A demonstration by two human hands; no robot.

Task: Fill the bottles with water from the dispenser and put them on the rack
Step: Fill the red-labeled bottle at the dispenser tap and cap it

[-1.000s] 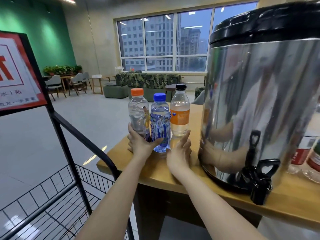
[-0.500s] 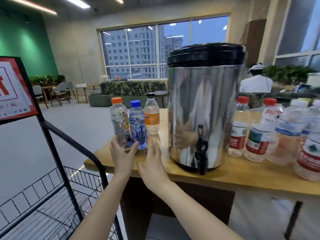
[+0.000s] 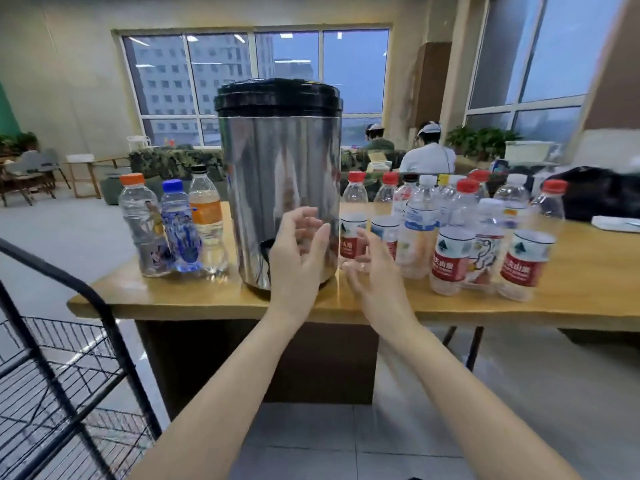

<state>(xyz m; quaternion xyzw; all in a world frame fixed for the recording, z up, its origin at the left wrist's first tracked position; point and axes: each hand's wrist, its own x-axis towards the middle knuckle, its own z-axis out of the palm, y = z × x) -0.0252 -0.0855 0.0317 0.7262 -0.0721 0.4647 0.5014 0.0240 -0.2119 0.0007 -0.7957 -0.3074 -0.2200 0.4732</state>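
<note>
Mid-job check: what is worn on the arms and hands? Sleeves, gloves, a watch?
The left hand and right hand are bare, no gloves. Both forearms are bare down to the frame edge: no sleeve, watch or bracelet in view. One right-hand finger shows what may be a thin pale ring, too blurred to be sure.

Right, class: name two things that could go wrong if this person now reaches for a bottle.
1. The capped bottles right of the steel dispenser stand packed together; the right hand reaching in could topple neighbours.
2. The front row stands near the table edge, so a knocked bottle may roll off.
</note>
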